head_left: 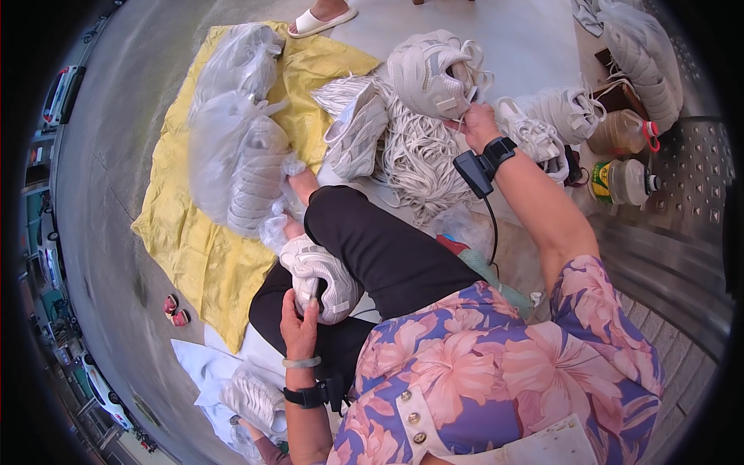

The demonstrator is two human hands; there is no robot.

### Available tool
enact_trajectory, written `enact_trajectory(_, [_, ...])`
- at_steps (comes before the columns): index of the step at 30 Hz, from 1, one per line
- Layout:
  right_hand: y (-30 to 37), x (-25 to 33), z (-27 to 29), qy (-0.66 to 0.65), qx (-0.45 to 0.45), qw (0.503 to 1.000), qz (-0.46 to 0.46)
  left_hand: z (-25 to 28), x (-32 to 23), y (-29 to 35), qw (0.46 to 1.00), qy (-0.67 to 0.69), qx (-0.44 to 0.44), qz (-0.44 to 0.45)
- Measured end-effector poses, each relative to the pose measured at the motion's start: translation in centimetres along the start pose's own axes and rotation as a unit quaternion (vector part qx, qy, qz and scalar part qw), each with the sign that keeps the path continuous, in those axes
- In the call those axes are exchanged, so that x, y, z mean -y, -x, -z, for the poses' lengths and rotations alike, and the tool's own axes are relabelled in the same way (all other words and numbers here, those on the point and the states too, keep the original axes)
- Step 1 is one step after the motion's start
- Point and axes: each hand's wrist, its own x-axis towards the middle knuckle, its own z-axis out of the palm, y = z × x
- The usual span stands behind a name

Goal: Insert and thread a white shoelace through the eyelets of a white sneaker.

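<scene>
On the right hand [479, 126] the fingertips are hard to make out: they curl at the lower edge of a white sneaker [418, 81] by heaped laces [422, 155], but whether they clamp anything I can't tell. The left hand [299, 329] (its forearm cut off below) closes thumb and fingers on another sneaker [335, 285] over the lap.

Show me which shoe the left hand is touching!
The pale shoe on the black trousers, with the left hand at its near edge; no other shoe rests there.
</scene>
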Motion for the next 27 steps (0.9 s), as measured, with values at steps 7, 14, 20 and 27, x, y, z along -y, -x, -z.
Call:
enact_trajectory(7, [0.5, -4.8, 0.5, -0.035, -0.012, 0.998, -0.051, 0.9, -1.6, -0.7, 0.996, 0.011, 0.08, 0.035])
enact_trajectory(14, [3.2, -8.7, -0.9, 0.023, -0.046, 0.995, -0.084, 0.8, -1.5, -0.9, 0.995, -0.027, 0.094, 0.012])
enact_trajectory(20, [2.8, -12.1, -0.2, 0.208, -0.081, 0.975, 0.009, 0.4, -1.1, -0.7, 0.991, -0.086, 0.1, -0.011])
enact_trajectory(27, [3.7, -13.1, 0.0, 0.258, -0.041, 0.965, -0.007, 0.8, -1.0, -1.5, 0.988, -0.095, 0.121, -0.027])
